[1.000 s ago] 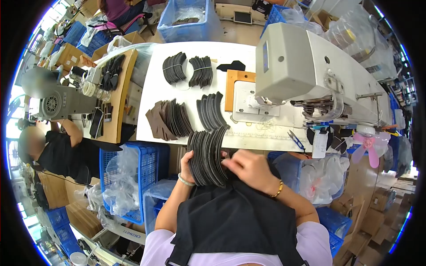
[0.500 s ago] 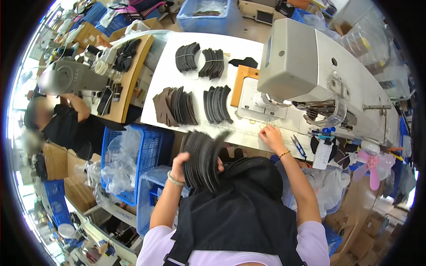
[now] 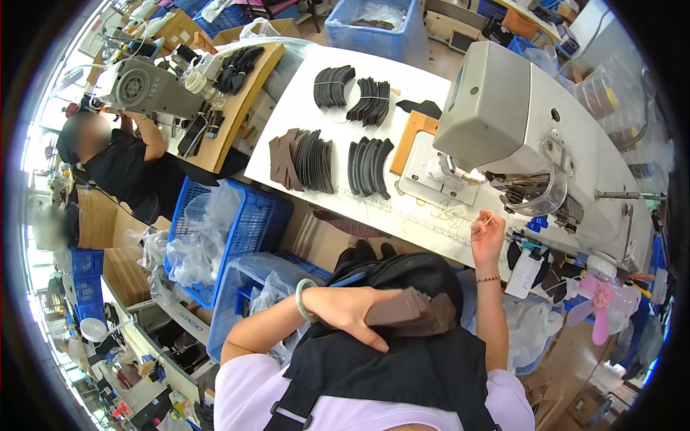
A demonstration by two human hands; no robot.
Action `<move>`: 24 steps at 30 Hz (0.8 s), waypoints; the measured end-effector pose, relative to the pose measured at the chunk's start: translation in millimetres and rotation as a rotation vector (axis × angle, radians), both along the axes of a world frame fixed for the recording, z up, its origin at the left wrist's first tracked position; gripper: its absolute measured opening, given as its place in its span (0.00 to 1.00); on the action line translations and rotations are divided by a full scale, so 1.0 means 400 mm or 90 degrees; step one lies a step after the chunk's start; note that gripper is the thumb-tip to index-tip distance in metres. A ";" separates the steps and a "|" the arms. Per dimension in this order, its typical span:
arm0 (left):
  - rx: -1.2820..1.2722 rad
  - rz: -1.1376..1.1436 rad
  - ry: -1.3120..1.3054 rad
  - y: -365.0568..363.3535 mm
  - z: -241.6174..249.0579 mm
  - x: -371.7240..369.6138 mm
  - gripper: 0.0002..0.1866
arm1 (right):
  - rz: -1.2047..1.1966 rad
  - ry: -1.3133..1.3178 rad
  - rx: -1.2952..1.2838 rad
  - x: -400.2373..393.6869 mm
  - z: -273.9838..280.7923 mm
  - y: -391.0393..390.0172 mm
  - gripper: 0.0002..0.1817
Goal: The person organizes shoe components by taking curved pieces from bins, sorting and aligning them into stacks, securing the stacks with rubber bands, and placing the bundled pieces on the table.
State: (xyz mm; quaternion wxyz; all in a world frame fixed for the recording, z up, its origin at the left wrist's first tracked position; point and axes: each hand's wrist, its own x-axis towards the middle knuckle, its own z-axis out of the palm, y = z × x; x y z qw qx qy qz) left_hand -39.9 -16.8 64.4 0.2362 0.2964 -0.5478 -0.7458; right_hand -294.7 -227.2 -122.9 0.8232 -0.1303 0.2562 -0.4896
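Stack of thin, flat brown leather-like pieces [image 3: 413, 312] sits in the left hand [image 3: 348, 309], clasped between thumb and fingers, tilted in front of the black cloth apron [image 3: 392, 370]. The right hand [image 3: 489, 238], raised over the near edge of the white tabletop [image 3: 295, 118], pinches what looks like a thin tan loop [image 3: 489, 218]. Half a second ago the stack showed its layered edges and the right hand was down at the tabletop; now a broad brown face is turned up. Both hands are thus occupied, with stack and loop well apart. Just left of the right hand lies a tangle of thin pale loops [image 3: 451, 210]; beyond it stands the large grey-white sewing machine [image 3: 496, 108]. Farther ahead of the left hand lie two banded stacks of dark curved pieces [image 3: 333, 86].
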 end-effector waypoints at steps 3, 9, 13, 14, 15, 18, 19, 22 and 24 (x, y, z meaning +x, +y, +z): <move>0.111 0.226 0.064 0.008 -0.006 0.016 0.36 | 0.204 0.032 0.087 0.025 0.139 0.058 0.10; 0.234 0.605 0.268 0.015 -0.063 0.018 0.33 | 0.453 0.217 -0.113 0.117 0.307 0.181 0.25; 0.268 0.598 0.391 0.003 -0.090 0.010 0.28 | 0.424 0.052 -0.053 0.223 0.314 0.205 0.28; 0.266 0.596 0.393 0.003 -0.098 0.005 0.28 | 0.416 -0.004 -0.010 0.247 0.317 0.209 0.27; 0.255 0.568 0.346 0.005 -0.105 -0.005 0.31 | 0.428 0.063 -0.079 0.252 0.350 0.215 0.24; 0.240 0.523 0.320 0.012 -0.115 -0.013 0.37 | 0.427 0.084 -0.113 0.287 0.378 0.207 0.23; 0.242 0.505 0.364 0.014 -0.111 -0.010 0.38 | 0.459 0.155 -0.171 0.291 0.382 0.200 0.31; 0.241 0.420 0.431 0.024 -0.116 0.022 0.34 | 0.550 0.066 -0.209 0.295 0.359 0.155 0.33; 0.281 0.362 0.353 0.029 -0.102 0.036 0.33 | 0.650 0.038 -0.240 0.299 0.376 0.124 0.35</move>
